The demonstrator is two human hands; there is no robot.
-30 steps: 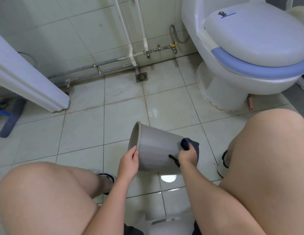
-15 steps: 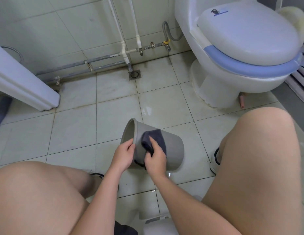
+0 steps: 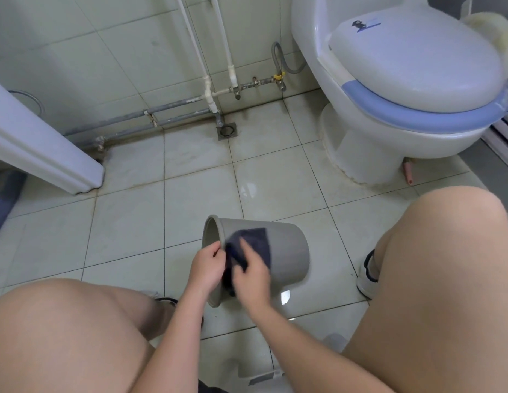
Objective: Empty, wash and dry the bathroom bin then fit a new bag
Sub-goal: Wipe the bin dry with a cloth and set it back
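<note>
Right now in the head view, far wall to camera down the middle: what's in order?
Wall pipes → floor drain → wet patch on the tiles → grey bin → right hand on the dark cloth.

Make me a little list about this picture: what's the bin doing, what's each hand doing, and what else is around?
bin: grey bin, tipped on its side, mouth facing left, no bag seen
left hand: left hand grips the rim
right hand: right hand presses a dark cloth on the bin's outside
floor: pale tiles, drain by the wall
nearby: toilet, lid closed
</note>
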